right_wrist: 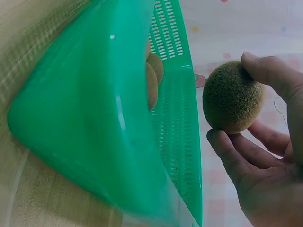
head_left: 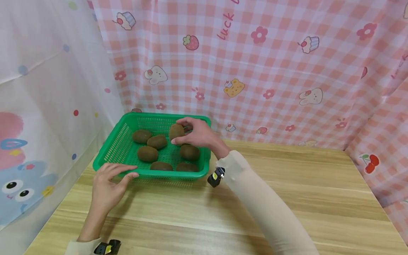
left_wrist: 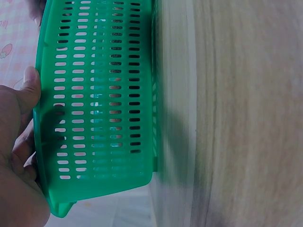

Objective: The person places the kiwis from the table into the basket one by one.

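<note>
A green plastic basket point(head_left: 105, 156) with slotted walls holds several brown, fuzzy kiwis, among them one kiwi point(head_left: 147, 154) near the middle and another kiwi point(head_left: 190, 152) at the right. My right hand point(head_left: 199, 132) pinches a kiwi point(right_wrist: 233, 97) between thumb and fingers, raised above the right part of the basket in the head view. At the near left corner, my left hand point(head_left: 108, 184) grips the basket rim point(left_wrist: 40, 137), with the thumb along the rim and the fingers partly hidden behind it. The near wall partly covers the front kiwis.
The basket stands on a light wood-grain table point(head_left: 261, 198). Behind it hangs a pink checked cloth point(head_left: 223, 67), and a white patterned cloth point(head_left: 63, 88) hangs at the left. A small black device point(head_left: 216, 177) is strapped to the right wrist.
</note>
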